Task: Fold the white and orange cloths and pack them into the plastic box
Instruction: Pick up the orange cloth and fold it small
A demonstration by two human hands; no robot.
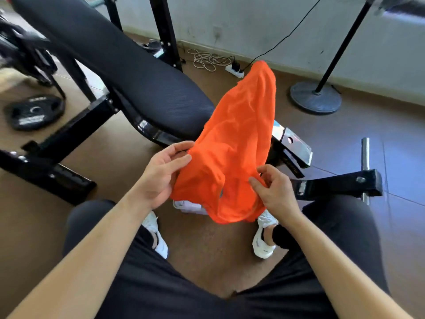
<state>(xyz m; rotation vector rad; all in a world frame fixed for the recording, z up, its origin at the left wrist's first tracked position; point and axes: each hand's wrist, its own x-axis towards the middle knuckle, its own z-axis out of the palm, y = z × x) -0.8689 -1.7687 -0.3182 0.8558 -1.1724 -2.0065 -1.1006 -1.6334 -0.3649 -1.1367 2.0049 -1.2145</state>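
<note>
Two bare hands hold one orange cloth [236, 143] in front of you, above your knees. The cloth is thin, matte and creased, bunched into a long tapered shape that narrows to a rounded tip at its far end and hangs in loose folds at its near end.

Your left hand [164, 173] grips the cloth's left edge: the fingers [181, 147] curl lightly over the fabric, with the thumb set against the cloth just below them. Your right hand [273, 189] pinches the right edge, thumb and fingertips [264, 169] drawn together on a gathered fold, the rest of the hand half closed.

Just under the hanging hem, something white [188, 206] shows on the floor; you cannot tell from here whether it is cloth or plastic.

Behind the cloth runs a padded bench [119, 72] with a dark, finely ribbed cover on a glossy black metal frame [296, 146]. A round black weight plate [34, 111] lies flat on the brown floor [110, 157] to the left. To the right stands a pole on a round, dull disc base [315, 97], and a white power strip [234, 71] with coiled cord lies by the wall.
</note>
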